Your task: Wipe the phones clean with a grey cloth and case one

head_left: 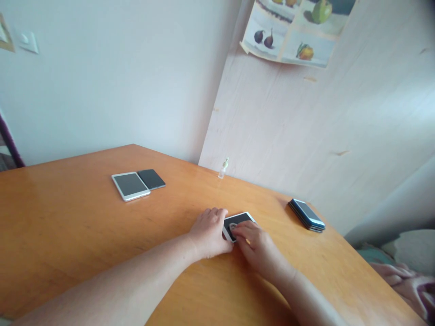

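Note:
A white-framed tablet (242, 217) with a dark screen lies flat on the wooden table in front of me. My left hand (211, 232) grips it by the left edge, thumb towards me and fingers at the far side. Over the screen, my right hand (254, 244) has its fingers pinched on a small whitish pad (233, 226), pressed against the glass. The pad is partly hidden by the fingertips, and its exact material cannot be made out. The right hand covers the tablet's near right part.
Left of my hands lie another white tablet (131, 184) and a dark tablet (152, 179), edges close together. A small clear pump bottle (223, 168) stands by the back edge. Several devices form a stack (306, 215) at the right. The table (84, 217) meets walls behind.

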The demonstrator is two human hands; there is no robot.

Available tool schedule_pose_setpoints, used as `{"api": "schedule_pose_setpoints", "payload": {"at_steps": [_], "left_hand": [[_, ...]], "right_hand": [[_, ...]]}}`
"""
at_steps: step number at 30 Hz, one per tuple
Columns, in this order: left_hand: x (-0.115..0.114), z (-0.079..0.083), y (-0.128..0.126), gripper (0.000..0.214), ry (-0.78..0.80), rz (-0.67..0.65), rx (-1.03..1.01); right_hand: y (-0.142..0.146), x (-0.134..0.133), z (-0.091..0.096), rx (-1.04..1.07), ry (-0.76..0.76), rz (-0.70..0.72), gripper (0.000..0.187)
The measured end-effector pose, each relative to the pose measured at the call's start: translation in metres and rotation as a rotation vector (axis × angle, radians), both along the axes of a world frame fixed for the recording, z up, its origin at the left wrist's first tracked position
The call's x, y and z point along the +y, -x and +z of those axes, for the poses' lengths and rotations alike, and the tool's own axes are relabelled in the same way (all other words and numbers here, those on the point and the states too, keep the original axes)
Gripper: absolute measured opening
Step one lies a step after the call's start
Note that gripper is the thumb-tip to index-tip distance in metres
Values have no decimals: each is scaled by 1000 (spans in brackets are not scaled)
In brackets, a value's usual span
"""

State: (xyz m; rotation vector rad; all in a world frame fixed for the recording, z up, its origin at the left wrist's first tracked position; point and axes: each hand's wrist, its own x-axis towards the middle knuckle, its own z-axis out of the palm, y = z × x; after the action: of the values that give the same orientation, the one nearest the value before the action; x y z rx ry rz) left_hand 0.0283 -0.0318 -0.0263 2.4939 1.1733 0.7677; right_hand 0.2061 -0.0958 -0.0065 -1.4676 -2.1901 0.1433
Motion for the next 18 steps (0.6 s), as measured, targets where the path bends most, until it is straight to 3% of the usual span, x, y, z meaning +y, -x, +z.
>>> {"api": "schedule_pose_setpoints", "payload": {"at_steps": [2, 4, 7, 9, 11, 15, 18], "left_hand": [[0, 0, 0, 62, -9, -3, 5], [0, 0, 0, 61, -19, -2, 13], [1, 0, 0, 64, -18, -8, 26], [1, -1, 0, 65, -18, -14, 26], [1, -2, 0, 64, -26, -12, 17], [1, -3, 1, 58, -32, -29, -9], [2, -3, 0, 58, -36, -32, -16]], "right_hand": [[9, -4, 2, -11, 21, 115, 37], [-2, 1, 0, -45, 11, 99, 39], [-33, 15, -8, -118, -37, -149, 38], [-42, 19, -10, -165, -32, -237, 38], [-32, 13, -7, -179, -7, -195, 39], [6, -6, 5, -164, 127, 64, 44], [2, -2, 6, -182, 184, -28, 46]]}}
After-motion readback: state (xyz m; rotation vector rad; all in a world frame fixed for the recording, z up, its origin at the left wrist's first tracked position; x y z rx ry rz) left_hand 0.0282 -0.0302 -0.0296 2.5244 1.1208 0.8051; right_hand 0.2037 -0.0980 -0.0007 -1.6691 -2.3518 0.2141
